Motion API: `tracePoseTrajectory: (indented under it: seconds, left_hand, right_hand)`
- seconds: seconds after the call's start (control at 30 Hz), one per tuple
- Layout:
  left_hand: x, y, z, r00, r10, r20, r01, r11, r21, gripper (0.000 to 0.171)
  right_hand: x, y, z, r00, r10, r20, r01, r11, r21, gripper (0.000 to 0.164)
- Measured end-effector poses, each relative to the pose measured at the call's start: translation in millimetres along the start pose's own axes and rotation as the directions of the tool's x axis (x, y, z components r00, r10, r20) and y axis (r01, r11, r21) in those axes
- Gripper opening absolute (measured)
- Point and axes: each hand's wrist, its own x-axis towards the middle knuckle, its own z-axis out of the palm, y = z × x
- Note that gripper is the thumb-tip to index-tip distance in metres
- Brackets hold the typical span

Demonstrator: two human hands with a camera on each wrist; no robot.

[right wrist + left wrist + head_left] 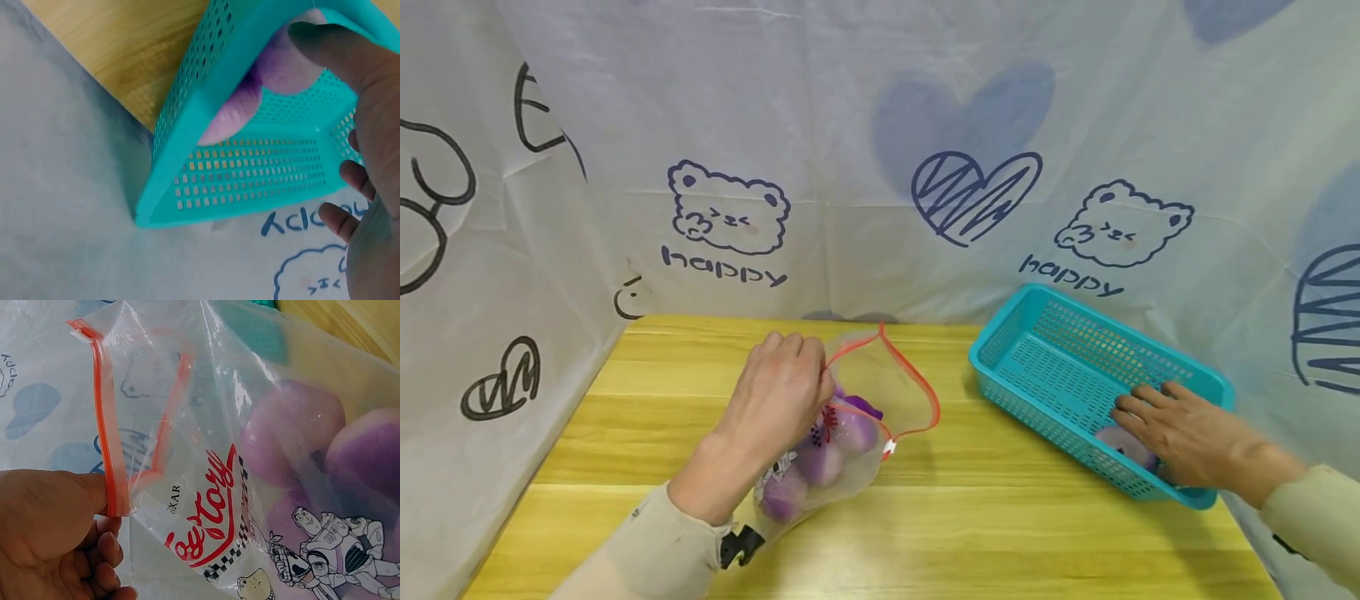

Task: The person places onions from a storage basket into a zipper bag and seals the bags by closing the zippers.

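A clear zip bag (857,475) with a red-orange zip edge and printed cartoon figures leans on the table, its mouth spread. Several round purple-and-white pieces (820,462) lie inside it. My left hand (782,392) pinches the bag's zip edge between thumb and fingers, as the left wrist view shows. Over at the right, my right hand (1195,437) reaches into a turquoise basket (1037,417). Two more round pieces (290,65) sit at that end of the basket. My right thumb (319,44) overlaps one of them, with the other fingers spread apart from it.
The basket stands angled on the yellow wood-grain table (1000,533), near its right edge. A white printed cloth (850,108) hangs behind the table and along both sides. A white slider (890,447) sits on the bag's zip.
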Motion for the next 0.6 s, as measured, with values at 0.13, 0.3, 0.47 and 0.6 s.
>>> tracePoseTrajectory:
  seconds: [0.13, 0.3, 0.47, 0.6]
  left_hand:
    - [-0.8, 0.5, 0.6, 1.000, -0.004, 0.002, 0.004, 1.000, -0.008, 0.020]
    - [-1.9, 0.7, 0.1, 0.999, -0.033, 0.023, 0.034, 0.999, -0.016, 0.019]
    - [-2.6, -0.7, -1.1, 0.999, -0.039, 0.027, 0.040, 0.999, -0.018, 0.018]
    - [-3.5, -2.2, -2.2, 0.999, -0.035, 0.027, 0.036, 0.999, -0.024, 0.018]
  right_hand:
    - [5, -4, 7, 0.999, -0.022, 0.029, 0.023, 0.999, -0.026, 0.060]
    - [8, -4, 14, 0.999, -0.035, 0.034, 0.037, 0.998, -0.054, 0.054]
    - [10, -2, 21, 0.997, -0.050, 0.051, 0.054, 0.994, -0.095, 0.060]
    - [16, -2, 25, 0.999, -0.052, 0.002, 0.052, 0.994, -0.099, 0.051]
